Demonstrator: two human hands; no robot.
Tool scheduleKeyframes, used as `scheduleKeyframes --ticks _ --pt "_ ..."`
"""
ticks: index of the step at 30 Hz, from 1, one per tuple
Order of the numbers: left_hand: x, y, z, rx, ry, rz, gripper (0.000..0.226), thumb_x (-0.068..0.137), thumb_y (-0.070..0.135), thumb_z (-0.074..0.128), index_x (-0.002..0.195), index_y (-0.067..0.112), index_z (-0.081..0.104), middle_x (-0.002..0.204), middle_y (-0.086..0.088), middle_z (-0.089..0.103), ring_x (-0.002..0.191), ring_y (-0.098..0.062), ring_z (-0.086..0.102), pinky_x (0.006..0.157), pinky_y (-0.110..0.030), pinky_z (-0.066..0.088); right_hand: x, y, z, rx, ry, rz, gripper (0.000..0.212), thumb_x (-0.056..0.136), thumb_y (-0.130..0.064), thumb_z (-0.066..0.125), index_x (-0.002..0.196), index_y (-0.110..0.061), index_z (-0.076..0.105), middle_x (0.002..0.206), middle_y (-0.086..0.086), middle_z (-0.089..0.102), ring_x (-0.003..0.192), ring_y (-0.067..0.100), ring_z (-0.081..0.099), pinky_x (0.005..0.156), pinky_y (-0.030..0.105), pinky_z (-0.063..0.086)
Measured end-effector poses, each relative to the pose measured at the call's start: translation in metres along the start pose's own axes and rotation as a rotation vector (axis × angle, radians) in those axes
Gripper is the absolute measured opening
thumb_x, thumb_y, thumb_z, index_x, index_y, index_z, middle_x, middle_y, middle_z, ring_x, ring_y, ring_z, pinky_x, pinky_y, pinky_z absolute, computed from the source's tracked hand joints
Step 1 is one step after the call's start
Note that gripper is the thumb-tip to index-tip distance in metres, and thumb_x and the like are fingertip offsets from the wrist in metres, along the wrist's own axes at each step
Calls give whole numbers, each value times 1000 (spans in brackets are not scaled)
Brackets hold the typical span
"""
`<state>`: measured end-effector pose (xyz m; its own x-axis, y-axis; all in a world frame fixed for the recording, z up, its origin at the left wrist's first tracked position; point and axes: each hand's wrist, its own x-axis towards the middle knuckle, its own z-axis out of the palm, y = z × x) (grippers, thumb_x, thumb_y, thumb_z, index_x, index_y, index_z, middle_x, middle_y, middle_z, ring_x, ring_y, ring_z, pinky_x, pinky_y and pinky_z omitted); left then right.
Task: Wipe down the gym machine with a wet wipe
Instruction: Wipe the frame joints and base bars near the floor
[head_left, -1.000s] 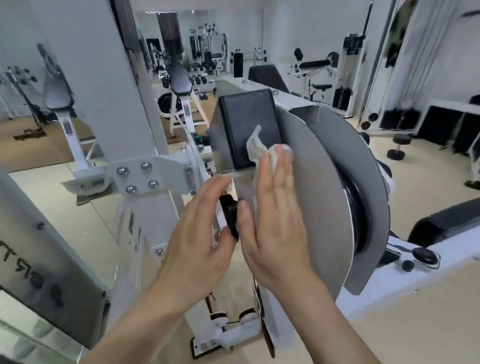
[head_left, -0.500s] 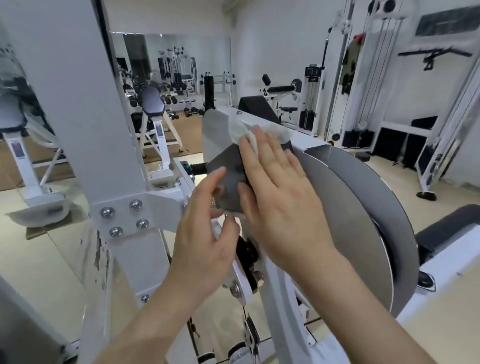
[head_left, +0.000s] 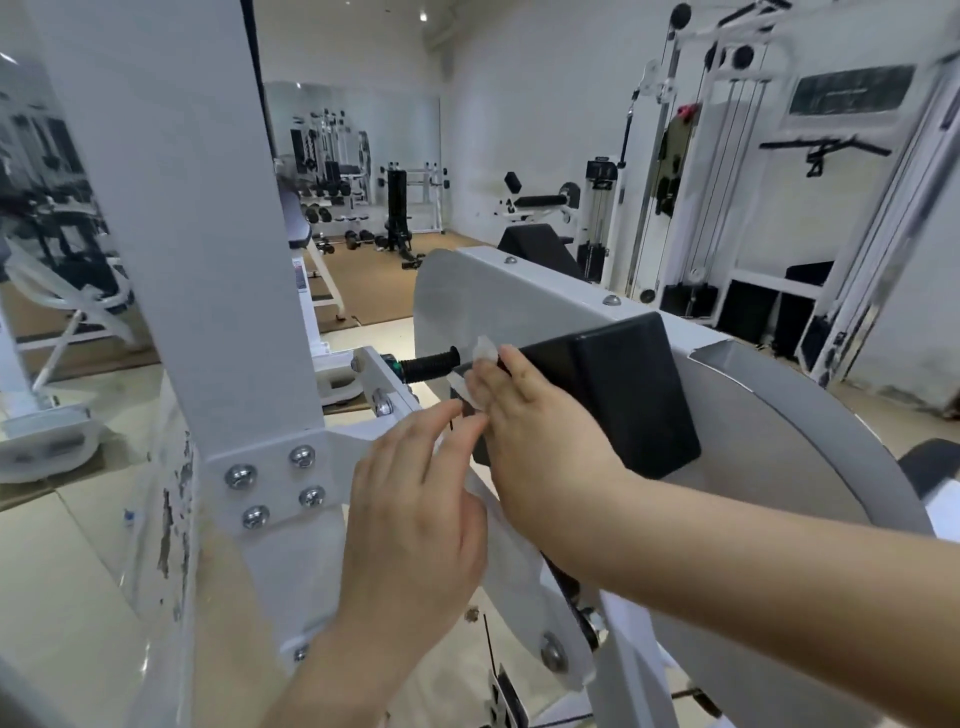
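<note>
Head view: two hands; right (head_left: 540, 426) presses one wipe (head_left: 480, 374) on pad (head_left: 623, 395); left (head_left: 415, 514) loosely open.

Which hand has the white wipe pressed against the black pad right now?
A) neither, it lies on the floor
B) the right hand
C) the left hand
B: the wet wipe peeks out from under the right hand at the edge of the black pad.
</note>
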<state>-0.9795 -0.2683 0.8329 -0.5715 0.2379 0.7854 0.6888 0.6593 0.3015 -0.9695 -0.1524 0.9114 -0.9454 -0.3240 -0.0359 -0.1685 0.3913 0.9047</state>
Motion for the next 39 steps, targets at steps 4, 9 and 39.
scheduleKeyframes --ticks 4,9,39 --pt "-5 -30 4 115 -138 -32 53 83 14 34 130 14 57 134 -6 54 124 -25 46 102 -47 42 -21 4 -2 -72 -76 -98 68 104 -42 19 151 3 -2 158 29 -13 145 46 -15 110 58 -20" --pt "-27 -55 18 -45 -277 -129 54 89 28 28 138 19 50 146 2 43 131 -17 39 108 -29 37 -45 4 -10 -92 -203 -200 68 105 -39 15 137 13 -15 154 29 -23 143 47 -23 94 56 -31" --pt "-44 -105 -13 -138 15 -366 59 74 4 42 127 23 59 137 4 50 129 -13 41 103 -22 33 91 -68 -25 1155 214 114 59 92 -5 45 147 -8 26 152 9 33 136 28 35 108 34 28"
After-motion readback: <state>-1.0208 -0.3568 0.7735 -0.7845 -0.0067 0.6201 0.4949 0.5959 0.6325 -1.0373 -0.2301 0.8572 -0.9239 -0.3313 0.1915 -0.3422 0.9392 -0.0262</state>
